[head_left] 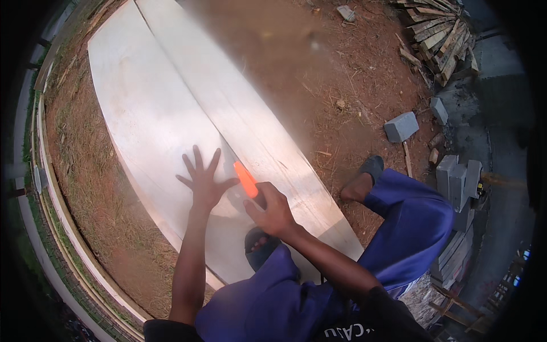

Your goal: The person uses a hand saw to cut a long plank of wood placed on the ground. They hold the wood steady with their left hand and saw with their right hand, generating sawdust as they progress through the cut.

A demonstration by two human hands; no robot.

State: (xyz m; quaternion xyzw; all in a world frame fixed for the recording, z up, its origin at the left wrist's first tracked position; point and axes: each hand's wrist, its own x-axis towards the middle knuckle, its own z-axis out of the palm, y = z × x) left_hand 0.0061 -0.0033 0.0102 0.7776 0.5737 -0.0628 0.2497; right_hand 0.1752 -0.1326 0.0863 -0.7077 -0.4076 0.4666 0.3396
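Observation:
My left hand [204,181] lies flat with fingers spread on a large pale wooden sheet [154,97]. A long dark gap [185,85] runs down the sheet from its far edge to the tip of an orange-handled tool [246,179]. That tool sits in the closed fingers of my right hand [272,211], just right of my left hand. Its blade, if it has one, is hidden, so I cannot tell its exact kind. My left foot [261,245] in a dark slipper stands on the near part of the sheet.
My right foot [358,185] is on red soil right of the sheet. Grey concrete blocks [401,126] lie beyond it, with more blocks [458,179] stacked nearer. Split wood [441,40] is piled at the far right. Dry grass [97,165] borders the sheet's left side.

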